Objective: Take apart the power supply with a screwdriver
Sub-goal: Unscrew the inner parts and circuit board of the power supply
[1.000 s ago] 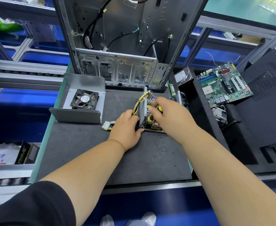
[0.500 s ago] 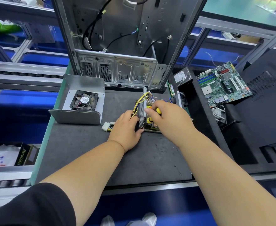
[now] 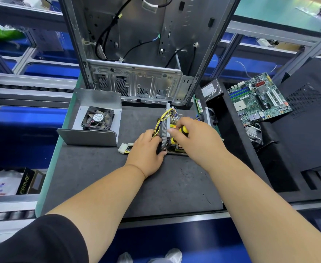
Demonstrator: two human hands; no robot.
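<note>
The opened power supply (image 3: 165, 130) lies on the dark mat (image 3: 136, 186), its perforated metal wall standing upright with yellow and black wires looping over it. My left hand (image 3: 146, 150) grips that wall and the wire bundle from the left. My right hand (image 3: 195, 139) holds a yellow-and-black screwdriver (image 3: 182, 132) pointing down into the circuit board; the tip is hidden by my fingers. A white connector (image 3: 124, 148) on the supply's cable lies left of my left hand.
The removed metal cover with its black fan (image 3: 98, 118) sits at the mat's left. An upright computer case (image 3: 136, 63) stands behind. A hard drive (image 3: 210, 90) and a green motherboard (image 3: 258, 99) rest on black foam to the right.
My right hand with the screwdriver has shifted slightly up and left over the board. My left hand stays on the metal wall.
</note>
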